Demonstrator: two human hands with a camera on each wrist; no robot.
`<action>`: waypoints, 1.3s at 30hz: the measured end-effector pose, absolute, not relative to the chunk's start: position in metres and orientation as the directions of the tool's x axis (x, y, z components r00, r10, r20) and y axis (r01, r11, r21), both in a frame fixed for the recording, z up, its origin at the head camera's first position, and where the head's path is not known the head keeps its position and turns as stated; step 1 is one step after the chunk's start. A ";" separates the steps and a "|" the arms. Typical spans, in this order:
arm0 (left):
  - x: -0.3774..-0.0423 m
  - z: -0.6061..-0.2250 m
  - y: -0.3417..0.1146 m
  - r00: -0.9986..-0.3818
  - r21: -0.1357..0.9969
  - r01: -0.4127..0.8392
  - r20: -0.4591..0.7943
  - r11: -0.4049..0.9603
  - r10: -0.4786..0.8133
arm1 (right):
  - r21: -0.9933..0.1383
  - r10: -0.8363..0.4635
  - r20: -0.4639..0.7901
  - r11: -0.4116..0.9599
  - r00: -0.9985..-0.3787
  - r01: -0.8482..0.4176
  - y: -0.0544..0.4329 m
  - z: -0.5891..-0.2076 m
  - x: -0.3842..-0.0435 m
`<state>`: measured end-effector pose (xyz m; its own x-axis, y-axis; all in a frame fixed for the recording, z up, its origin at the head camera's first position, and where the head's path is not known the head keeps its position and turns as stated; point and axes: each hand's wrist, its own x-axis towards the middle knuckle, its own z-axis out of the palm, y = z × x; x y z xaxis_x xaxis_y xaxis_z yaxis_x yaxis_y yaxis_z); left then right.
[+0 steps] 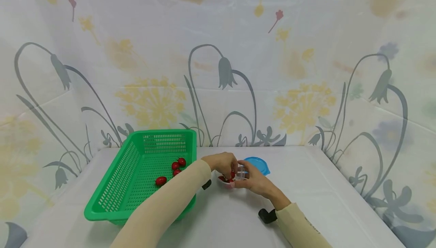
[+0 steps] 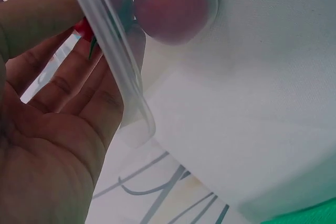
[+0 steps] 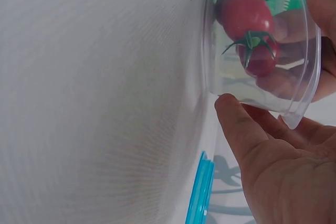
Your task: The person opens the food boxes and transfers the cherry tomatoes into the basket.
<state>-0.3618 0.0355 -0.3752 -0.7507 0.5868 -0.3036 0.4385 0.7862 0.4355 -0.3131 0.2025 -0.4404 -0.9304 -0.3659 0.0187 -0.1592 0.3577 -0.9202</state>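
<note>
A clear plastic container (image 3: pixel 226 77) with red cherry tomatoes (image 3: pixel 244 14) in it stands on the white table. My left hand (image 1: pixel 223 163) reaches into it from above, its fingers curled round a cherry tomato (image 1: pixel 232 174) inside the rim. In the left wrist view, that hand (image 2: pixel 58 114) is partly behind the container's wall, and a tomato with a green stem (image 2: pixel 173 9) shows through the plastic. My right hand (image 1: pixel 255 182) holds the container from the right, thumb on the near side and fingers on the far side.
A green plastic basket (image 1: pixel 136 217) stands on the left, with several cherry tomatoes (image 1: pixel 161 181) on its floor; my left forearm passes over its right side. A blue lid (image 1: pixel 257 163) lies behind my right hand. A flower-patterned sheet (image 1: pixel 218 100) hangs behind the table.
</note>
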 end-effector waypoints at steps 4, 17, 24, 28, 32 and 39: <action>-0.360 -0.375 0.036 -0.750 0.436 0.444 -0.297 0.782 0.591 | -0.918 -0.362 0.021 0.361 -0.932 -0.161 0.203 -0.442 -0.314; -0.363 -0.363 0.025 -0.735 0.445 0.502 -0.232 0.742 0.637 | -0.920 -0.355 0.022 0.359 -0.935 -0.158 0.203 -0.442 -0.312; -0.354 -0.343 0.012 -0.717 0.524 0.515 -0.170 0.679 0.676 | -0.905 -0.340 0.015 0.394 -0.940 -0.157 0.204 -0.443 -0.311; -0.348 -0.335 0.006 -0.711 0.538 0.537 -0.125 0.649 0.692 | -0.908 -0.354 0.012 0.387 -0.935 -0.158 0.205 -0.444 -0.310; -0.342 -0.325 -0.005 -0.703 0.543 0.559 -0.092 0.627 0.706 | -0.911 -0.353 0.010 0.382 -0.935 -0.154 0.207 -0.444 -0.310; -0.329 -0.312 -0.040 -0.723 0.572 0.546 -0.047 0.612 0.689 | -0.915 -0.358 0.018 0.370 -0.933 -0.160 0.202 -0.442 -0.311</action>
